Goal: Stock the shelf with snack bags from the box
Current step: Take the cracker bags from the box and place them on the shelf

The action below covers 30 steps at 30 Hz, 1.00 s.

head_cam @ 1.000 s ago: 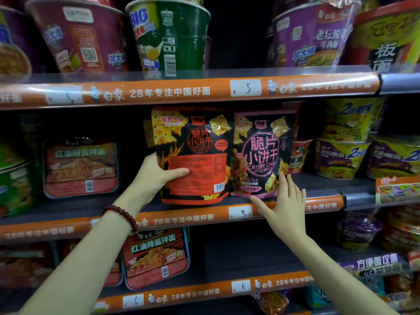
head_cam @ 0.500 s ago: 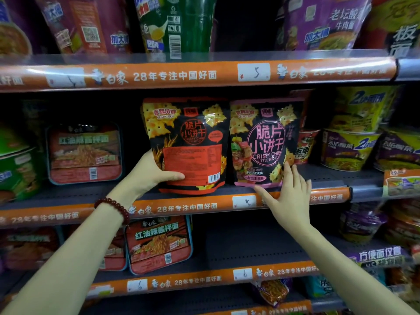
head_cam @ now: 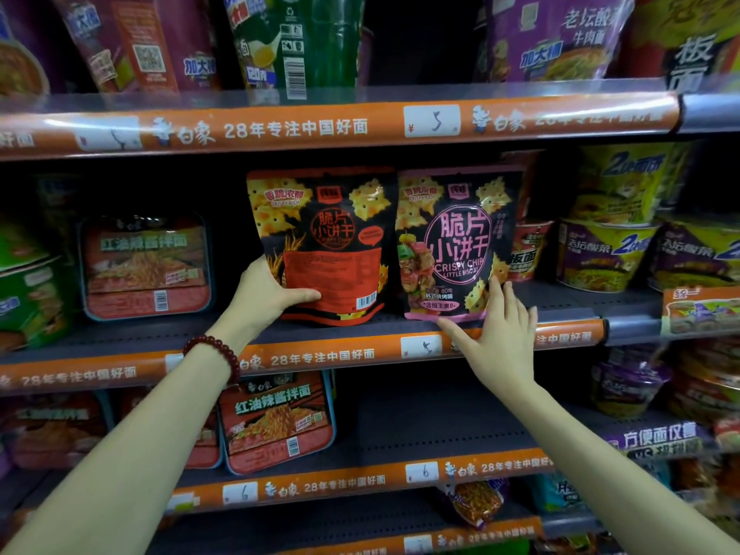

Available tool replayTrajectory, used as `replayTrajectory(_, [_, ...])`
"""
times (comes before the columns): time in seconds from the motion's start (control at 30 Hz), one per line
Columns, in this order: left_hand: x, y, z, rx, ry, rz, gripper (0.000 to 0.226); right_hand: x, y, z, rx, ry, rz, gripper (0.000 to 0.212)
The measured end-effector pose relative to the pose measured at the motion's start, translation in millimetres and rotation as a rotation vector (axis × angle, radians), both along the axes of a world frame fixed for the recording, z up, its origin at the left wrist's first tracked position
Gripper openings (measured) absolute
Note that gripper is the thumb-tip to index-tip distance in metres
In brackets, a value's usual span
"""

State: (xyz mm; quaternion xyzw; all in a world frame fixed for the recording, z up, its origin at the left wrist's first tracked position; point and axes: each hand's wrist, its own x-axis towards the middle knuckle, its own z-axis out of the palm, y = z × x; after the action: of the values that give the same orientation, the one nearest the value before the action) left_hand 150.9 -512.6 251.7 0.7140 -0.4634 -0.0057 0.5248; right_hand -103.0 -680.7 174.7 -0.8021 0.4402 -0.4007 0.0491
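Two black snack bags stand upright side by side on the middle shelf [head_cam: 360,334]. The orange-trimmed bag [head_cam: 328,250] is on the left, and my left hand [head_cam: 268,294] grips its lower left corner, thumb across the front. The pink-trimmed bag [head_cam: 452,242] stands to its right. My right hand [head_cam: 496,334] has straight fingers resting against that bag's lower right corner, thumb near its bottom edge. The box is out of view.
Red noodle trays [head_cam: 144,266] sit left of the bags, purple and yellow noodle bowls [head_cam: 600,254] to the right. Large noodle cups [head_cam: 296,42] line the shelf above. On the shelf below are another red tray [head_cam: 276,422] and a bare stretch [head_cam: 440,418].
Both bags now stand a little further back on the shelf. My right hand has slid slightly to the right along the pink bag's bottom corner. The camera has tilted slightly.
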Motion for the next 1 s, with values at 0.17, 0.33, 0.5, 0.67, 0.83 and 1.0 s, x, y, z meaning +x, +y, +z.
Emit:
replayTrajectory(0.17, [-3.4, -4.1, -0.7, 0.041, 0.186, -0.087, 0.05, -0.2, 1.0, 2.2, 0.004, 0.0, 0.006, 0.104])
replayTrajectory(0.33, [1.5, -2.2, -1.3, 0.087, 0.277, -0.148, 0.038, -0.7, 0.8, 0.8, -0.003, 0.003, 0.008, 0.105])
replayTrajectory(0.5, [2.8, -2.2, -2.9, 0.148, 0.29, -0.165, 0.033, 0.3, 0.2, -0.4, -0.004, 0.004, 0.0, 0.106])
replayTrajectory(0.67, [2.9, -2.9, -0.7, 0.192, 0.385, -0.204, 0.032, -0.5, 0.9, 0.0, 0.008, 0.009, 0.003, 0.105])
replayTrajectory(0.83, [1.5, -0.8, -1.8, 0.199, 0.362, -0.185, 0.035, -2.9, 4.5, 3.6, 0.022, 0.002, 0.014, 0.103])
replayTrajectory(1.0, [0.4, 4.8, -3.8, 0.215, 0.276, -0.064, 0.062, -4.5, 2.7, 5.8, 0.035, 0.007, 0.035, 0.1])
